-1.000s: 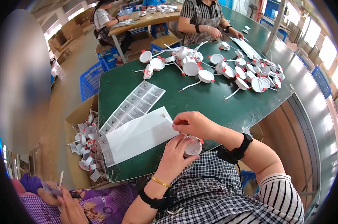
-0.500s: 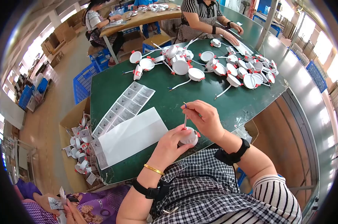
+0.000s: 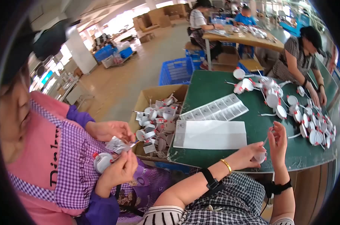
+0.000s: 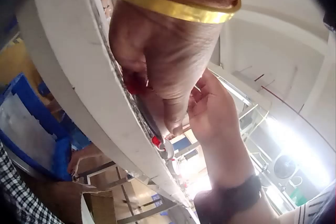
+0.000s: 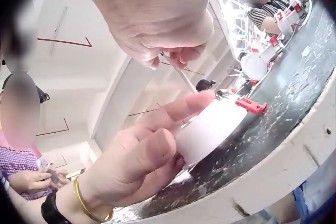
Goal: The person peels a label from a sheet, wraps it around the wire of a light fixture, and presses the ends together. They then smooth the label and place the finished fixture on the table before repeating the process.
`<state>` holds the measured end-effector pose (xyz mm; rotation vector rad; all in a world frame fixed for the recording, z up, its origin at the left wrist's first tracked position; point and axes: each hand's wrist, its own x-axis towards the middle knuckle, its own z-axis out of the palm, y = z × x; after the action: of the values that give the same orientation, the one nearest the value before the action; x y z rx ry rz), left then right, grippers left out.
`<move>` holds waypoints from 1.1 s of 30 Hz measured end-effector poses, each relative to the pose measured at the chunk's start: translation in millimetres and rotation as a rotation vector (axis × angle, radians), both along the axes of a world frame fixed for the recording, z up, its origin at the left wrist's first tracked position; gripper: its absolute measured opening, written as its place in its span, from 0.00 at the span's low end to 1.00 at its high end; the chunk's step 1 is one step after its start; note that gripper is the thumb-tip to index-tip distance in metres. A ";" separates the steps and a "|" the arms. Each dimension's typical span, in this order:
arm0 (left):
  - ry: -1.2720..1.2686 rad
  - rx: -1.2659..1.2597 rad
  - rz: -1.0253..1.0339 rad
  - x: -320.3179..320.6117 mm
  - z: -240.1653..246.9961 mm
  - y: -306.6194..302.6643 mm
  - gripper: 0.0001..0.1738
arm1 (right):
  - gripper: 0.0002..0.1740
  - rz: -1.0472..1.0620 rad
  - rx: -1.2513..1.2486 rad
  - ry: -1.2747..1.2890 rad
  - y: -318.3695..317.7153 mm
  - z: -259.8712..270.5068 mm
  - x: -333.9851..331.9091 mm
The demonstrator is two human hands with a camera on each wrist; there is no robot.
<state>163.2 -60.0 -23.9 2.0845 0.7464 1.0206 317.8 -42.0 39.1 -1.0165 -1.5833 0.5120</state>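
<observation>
Near the green table's front edge, my left hand (image 3: 247,155) grips a round white lamp (image 3: 260,156) by its rim. In the right wrist view the fingers of my left hand (image 5: 142,161) curl round the lamp (image 5: 212,129), which has a red clip (image 5: 252,105) on its side. My right hand (image 3: 278,144) is just above it and pinches the lamp's white cable (image 5: 181,74) between thumb and fingers. The left wrist view shows my right hand (image 4: 212,108) beyond my left hand (image 4: 163,61); the cable is hidden there.
A blank white sheet (image 3: 211,135) and a printed label sheet (image 3: 218,108) lie left of my hands. Many lamps (image 3: 272,100) are heaped behind. A carton (image 3: 142,108) of labelled lamps stands left, beside a person (image 3: 65,150) holding a lamp. Another person works across the table.
The head view has swung left, bringing the neighbouring person into sight. My right hand has risen to the cable's upper part, while my left hand keeps its grip on the lamp.
</observation>
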 end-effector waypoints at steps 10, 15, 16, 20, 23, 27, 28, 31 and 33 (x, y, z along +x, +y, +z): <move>-0.010 -0.019 0.492 -90.9 57.7 -54.6 0.09 | 0.20 -0.042 0.313 -0.347 -22.8 49.7 -40.4; 0.003 -0.019 1.023 -186.9 49.2 -40.7 0.07 | 0.19 0.340 0.101 -0.495 -17.7 0.8 -117.3; 0.091 0.016 1.002 -200.6 44.6 -32.5 0.07 | 0.19 0.329 0.096 -0.495 -17.2 -11.5 -128.3; 0.299 0.146 0.938 -249.7 24.7 -1.3 0.09 | 0.22 0.372 0.065 -0.756 -12.5 -40.1 -164.6; 0.377 0.197 0.932 -262.8 19.4 7.3 0.11 | 0.23 0.385 0.073 -0.839 -5.8 -45.7 -180.2; 0.477 0.174 0.939 -258.5 22.1 2.2 0.10 | 0.25 0.347 0.148 -0.904 -0.3 -50.7 -190.0; 0.494 0.204 0.934 -257.1 21.8 1.1 0.10 | 0.25 0.352 0.146 -0.906 0.3 -51.1 -193.0; 0.522 0.207 0.940 -252.1 22.9 -3.1 0.09 | 0.26 0.341 0.192 -0.946 0.4 -54.9 -199.7; 0.566 0.251 0.966 -246.7 21.8 -3.9 0.08 | 0.26 0.350 0.168 -0.979 -0.2 -59.3 -204.3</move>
<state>-83.5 -63.9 -2.2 2.2548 2.1398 1.0030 113.5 -42.3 -20.2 -0.9020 -2.6509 0.0734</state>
